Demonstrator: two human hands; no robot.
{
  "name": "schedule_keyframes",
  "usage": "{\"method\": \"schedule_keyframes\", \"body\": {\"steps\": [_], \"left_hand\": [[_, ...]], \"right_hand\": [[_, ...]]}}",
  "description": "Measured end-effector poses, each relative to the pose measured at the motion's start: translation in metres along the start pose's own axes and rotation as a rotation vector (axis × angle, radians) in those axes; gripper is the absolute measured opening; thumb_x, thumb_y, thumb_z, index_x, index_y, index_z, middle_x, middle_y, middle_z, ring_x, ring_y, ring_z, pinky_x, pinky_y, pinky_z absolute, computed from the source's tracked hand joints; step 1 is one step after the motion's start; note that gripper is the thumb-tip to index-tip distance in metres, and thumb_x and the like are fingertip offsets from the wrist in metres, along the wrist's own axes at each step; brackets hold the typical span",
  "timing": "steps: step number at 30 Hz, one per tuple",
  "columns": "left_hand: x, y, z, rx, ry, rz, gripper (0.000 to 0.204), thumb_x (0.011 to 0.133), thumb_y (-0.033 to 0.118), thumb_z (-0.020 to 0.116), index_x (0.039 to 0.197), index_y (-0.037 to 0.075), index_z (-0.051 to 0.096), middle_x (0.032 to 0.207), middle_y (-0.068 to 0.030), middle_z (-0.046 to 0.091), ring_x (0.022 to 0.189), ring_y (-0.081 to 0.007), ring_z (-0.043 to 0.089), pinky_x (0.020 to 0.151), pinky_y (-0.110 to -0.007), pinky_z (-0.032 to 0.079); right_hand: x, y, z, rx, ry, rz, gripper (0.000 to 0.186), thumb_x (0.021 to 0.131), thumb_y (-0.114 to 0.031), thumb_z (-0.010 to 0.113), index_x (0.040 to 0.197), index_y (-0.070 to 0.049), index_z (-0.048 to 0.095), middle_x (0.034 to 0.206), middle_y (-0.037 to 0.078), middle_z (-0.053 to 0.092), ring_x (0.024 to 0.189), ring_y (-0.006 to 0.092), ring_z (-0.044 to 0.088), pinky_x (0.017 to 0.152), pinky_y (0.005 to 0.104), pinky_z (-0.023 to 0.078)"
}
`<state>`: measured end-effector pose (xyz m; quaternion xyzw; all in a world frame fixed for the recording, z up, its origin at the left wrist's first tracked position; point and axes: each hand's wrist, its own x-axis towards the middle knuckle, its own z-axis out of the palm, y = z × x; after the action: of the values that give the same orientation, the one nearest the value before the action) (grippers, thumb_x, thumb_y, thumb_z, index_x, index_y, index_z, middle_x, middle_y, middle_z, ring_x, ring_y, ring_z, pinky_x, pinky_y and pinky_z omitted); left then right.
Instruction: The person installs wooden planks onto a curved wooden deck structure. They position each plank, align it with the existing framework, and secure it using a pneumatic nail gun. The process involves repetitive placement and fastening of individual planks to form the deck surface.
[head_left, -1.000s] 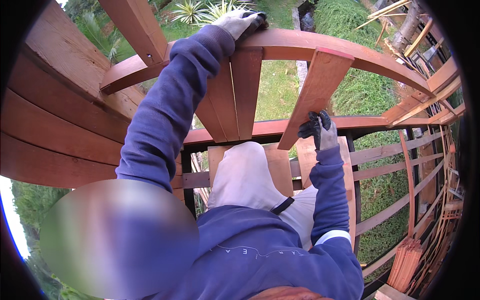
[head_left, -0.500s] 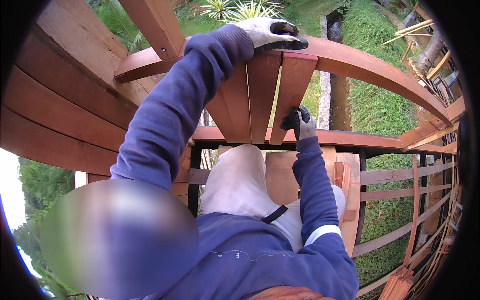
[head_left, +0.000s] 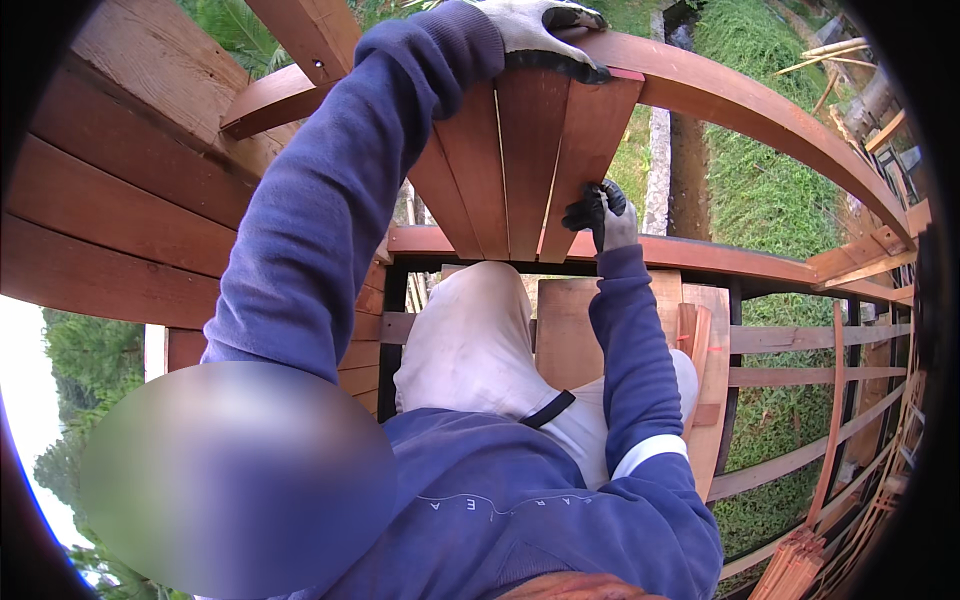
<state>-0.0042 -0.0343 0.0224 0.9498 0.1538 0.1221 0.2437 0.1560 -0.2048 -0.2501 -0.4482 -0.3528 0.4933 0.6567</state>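
Head: right grip (head_left: 605, 214) apparently on plank (head_left: 592, 135)

Small, pale capital letters (head_left: 471, 504) are running across the chest of the person's dark blue sweatshirt (head_left: 560, 535), spacing themselves widely along a thin, wavy pale line (head_left: 501, 514). A few are showing distinctly; others, crowding toward the picture's right, are appearing too small to read surely.
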Motion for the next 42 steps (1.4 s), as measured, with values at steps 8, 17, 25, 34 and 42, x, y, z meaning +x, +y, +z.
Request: {"method": "schedule_keyframes", "body": {"steps": [8, 17, 25, 34, 42], "left_hand": [[-0.013, 0.029, 0.010, 0.368, 0.070, 0.000, 0.095, 0.064, 0.053, 0.079, 0.139, 0.007, 0.044, 0.136, -0.0190, 0.050, 0.126, -0.0320, 0.048, 0.106, -0.036, 0.037], [-0.009, 0.015, 0.018, 0.431, 0.143, 0.060, 0.094, 0.062, 0.054, 0.081, 0.139, 0.011, 0.047, 0.130, -0.0159, 0.057, 0.117, -0.0304, 0.057, 0.103, -0.034, 0.043], [-0.012, 0.019, 0.015, 0.391, 0.130, 0.046, 0.092, 0.063, 0.053, 0.081, 0.138, 0.012, 0.048, 0.126, -0.0167, 0.059, 0.113, -0.0291, 0.059, 0.100, -0.034, 0.045], [-0.013, 0.021, 0.015, 0.370, 0.106, 0.038, 0.084, 0.067, 0.042, 0.080, 0.139, 0.013, 0.047, 0.130, -0.0187, 0.054, 0.119, -0.0331, 0.053, 0.103, -0.039, 0.041], [-0.010, 0.018, 0.015, 0.428, 0.127, 0.030, 0.093, 0.062, 0.052, 0.082, 0.139, 0.011, 0.047, 0.126, -0.0161, 0.060, 0.113, -0.0292, 0.059, 0.101, -0.033, 0.044]], "right_hand": [[0.000, 0.001, 0.002, 0.012, 0.019, 0.001, 0.025, 0.098, -0.018, 0.050, 0.109, 0.002, 0.058, 0.075, 0.018, 0.066, 0.060, 0.0248, 0.067, 0.054, 0.0315, 0.056], [0.000, 0.000, 0.003, 0.014, 0.007, -0.013, 0.023, 0.097, -0.017, 0.053, 0.108, 0.001, 0.059, 0.073, 0.018, 0.066, 0.058, 0.0244, 0.067, 0.054, 0.0311, 0.056], [0.000, -0.004, 0.005, 0.022, 0.023, 0.010, 0.022, 0.097, -0.015, 0.053, 0.110, 0.002, 0.058, 0.073, 0.019, 0.066, 0.058, 0.0243, 0.067, 0.053, 0.0312, 0.056], [0.001, 0.000, 0.000, 0.040, -0.001, 0.020, 0.022, 0.097, -0.013, 0.050, 0.111, 0.002, 0.058, 0.073, 0.018, 0.066, 0.058, 0.0249, 0.067, 0.054, 0.0321, 0.056], [0.001, -0.002, 0.005, -0.005, 0.008, 0.005, 0.022, 0.097, -0.014, 0.050, 0.110, 0.002, 0.059, 0.072, 0.018, 0.066, 0.058, 0.0247, 0.067, 0.053, 0.0313, 0.056]]}}
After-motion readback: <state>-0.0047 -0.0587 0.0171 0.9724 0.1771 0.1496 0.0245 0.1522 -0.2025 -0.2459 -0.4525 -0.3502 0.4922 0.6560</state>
